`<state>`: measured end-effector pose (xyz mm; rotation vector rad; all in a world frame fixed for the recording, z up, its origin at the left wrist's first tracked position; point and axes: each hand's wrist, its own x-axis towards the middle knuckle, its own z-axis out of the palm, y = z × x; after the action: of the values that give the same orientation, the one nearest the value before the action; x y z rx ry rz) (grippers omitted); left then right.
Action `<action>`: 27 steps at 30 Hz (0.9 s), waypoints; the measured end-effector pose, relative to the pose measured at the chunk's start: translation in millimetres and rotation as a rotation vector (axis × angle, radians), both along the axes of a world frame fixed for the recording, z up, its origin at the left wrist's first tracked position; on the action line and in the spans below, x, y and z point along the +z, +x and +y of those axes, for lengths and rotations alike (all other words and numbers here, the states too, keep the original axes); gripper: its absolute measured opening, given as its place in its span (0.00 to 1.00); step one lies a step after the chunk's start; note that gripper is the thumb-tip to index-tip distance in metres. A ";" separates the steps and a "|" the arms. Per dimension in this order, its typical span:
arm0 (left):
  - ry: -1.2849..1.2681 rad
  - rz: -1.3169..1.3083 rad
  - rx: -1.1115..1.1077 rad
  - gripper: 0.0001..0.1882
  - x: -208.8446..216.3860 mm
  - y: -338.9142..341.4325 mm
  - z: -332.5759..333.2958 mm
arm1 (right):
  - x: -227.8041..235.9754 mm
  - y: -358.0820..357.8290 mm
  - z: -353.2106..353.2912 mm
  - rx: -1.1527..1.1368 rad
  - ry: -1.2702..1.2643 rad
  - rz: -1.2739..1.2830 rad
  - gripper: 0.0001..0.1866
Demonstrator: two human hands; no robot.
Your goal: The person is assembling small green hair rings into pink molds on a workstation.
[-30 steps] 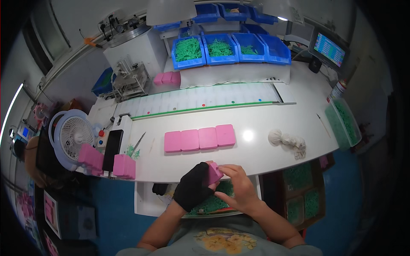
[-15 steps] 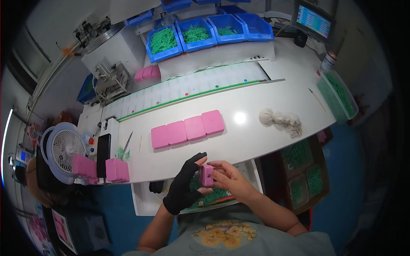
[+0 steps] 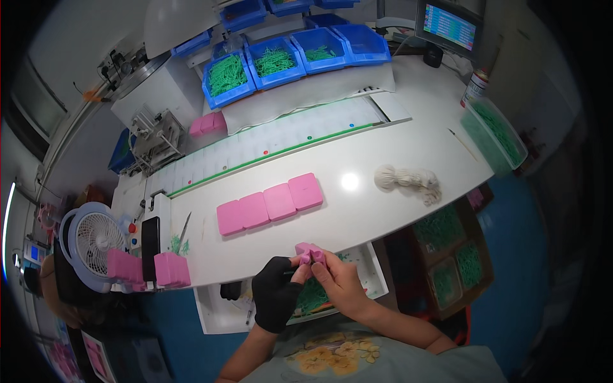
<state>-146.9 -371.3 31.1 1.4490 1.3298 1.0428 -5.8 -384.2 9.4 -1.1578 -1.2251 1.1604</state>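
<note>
My left hand (image 3: 276,290), in a black fingerless glove, and my bare right hand (image 3: 340,284) both grip a small pink rubber mould (image 3: 308,247) just off the table's front edge. The thumbs and fingers pinch its near end, which looks bent and parted between them. Whether anything sits inside it cannot be made out. Beyond the hands, several flat pink moulds (image 3: 254,210) lie side by side in a slanting row on the white table (image 3: 357,217). Below the hands, an open white drawer (image 3: 381,268) holds a heap of thin green pieces (image 3: 313,300).
Blue bins (image 3: 228,78) with green pieces stand at the back. A white cloth bundle (image 3: 408,180) lies to the right, near a clear tub (image 3: 495,137). On the left are a fan (image 3: 99,236), stacked pink moulds (image 3: 172,270) and a pointed metal tool (image 3: 184,225).
Both hands have closed in around the pink mould, which has turned and now bends apart between the fingers. My left hand has gone from spread to pinching. The whole view has shifted slightly.
</note>
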 end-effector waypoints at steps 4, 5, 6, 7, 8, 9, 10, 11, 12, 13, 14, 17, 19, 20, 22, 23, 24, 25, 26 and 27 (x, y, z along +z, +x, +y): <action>0.110 0.010 -0.008 0.09 -6.8 4.0 -3.0 | -11.5 -3.2 0.4 -0.041 0.138 -0.124 0.19; 0.074 -0.057 0.007 0.09 -6.6 6.3 -3.7 | -13.0 -3.6 0.9 -0.096 0.146 -0.139 0.19; 0.073 -0.058 0.004 0.09 -6.9 7.5 -4.5 | -11.7 -2.4 0.3 -0.099 0.144 -0.140 0.19; 0.088 -0.020 0.004 0.09 -7.0 8.5 -5.1 | -8.7 -1.0 -0.5 -0.113 0.158 -0.185 0.18; 0.103 0.018 0.003 0.09 -6.6 9.2 -5.5 | -7.2 0.1 -0.9 -0.126 0.173 -0.231 0.18; 0.103 0.018 0.001 0.09 -4.2 10.2 -6.2 | -8.7 0.8 -1.0 -0.128 0.172 -0.231 0.18; 0.140 0.047 0.004 0.08 -1.2 11.2 -6.5 | -11.7 1.3 -0.5 -0.138 0.208 -0.244 0.19; 0.177 0.075 0.007 0.08 0.4 12.0 -6.5 | -13.5 2.0 -0.2 -0.147 0.244 -0.256 0.19; 0.178 0.075 0.007 0.08 0.1 11.2 -6.7 | -13.7 2.3 -0.1 -0.146 0.245 -0.257 0.19; 0.143 0.054 -0.001 0.08 -0.8 9.7 -6.8 | -13.7 3.0 0.1 -0.145 0.238 -0.222 0.18; 0.108 0.032 -0.010 0.09 -1.1 8.2 -6.6 | -13.9 3.9 0.3 -0.145 0.230 -0.187 0.18; 0.058 -0.038 0.047 0.09 3.1 0.7 -4.5 | -20.4 8.5 3.1 -0.142 0.179 -0.132 0.17; 0.050 0.033 -0.007 0.12 -0.2 -9.7 -1.3 | -32.6 11.3 7.0 -0.103 0.100 0.029 0.17; 0.026 -0.111 -0.059 0.16 0.7 -9.3 0.7 | -36.0 11.7 7.8 -0.065 0.021 0.189 0.16; 0.158 -0.005 -0.258 0.25 -4.2 -18.5 9.5 | -30.7 9.7 6.9 0.021 -0.062 0.298 0.17; 0.155 -0.004 -0.254 0.25 -6.6 -18.8 11.6 | -27.8 8.2 6.2 0.103 -0.145 0.406 0.17; 0.255 0.071 -0.350 0.25 -6.9 -17.8 14.9 | -26.7 5.8 6.0 0.106 -0.148 0.407 0.17; 0.354 0.146 -0.444 0.26 -6.0 -16.5 17.6 | -25.8 2.4 5.5 0.134 -0.176 0.479 0.17; 0.481 0.214 -0.444 0.25 0.1 -12.5 18.8 | -24.8 0.4 4.6 0.160 -0.205 0.551 0.17; 0.478 0.215 -0.440 0.25 -5.3 -14.4 17.7 | -20.9 1.2 4.0 0.163 -0.208 0.551 0.17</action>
<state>-161.2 -353.6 25.8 2.1452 0.8614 0.9613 -4.6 -380.2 -11.5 -0.8095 -0.7949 1.6286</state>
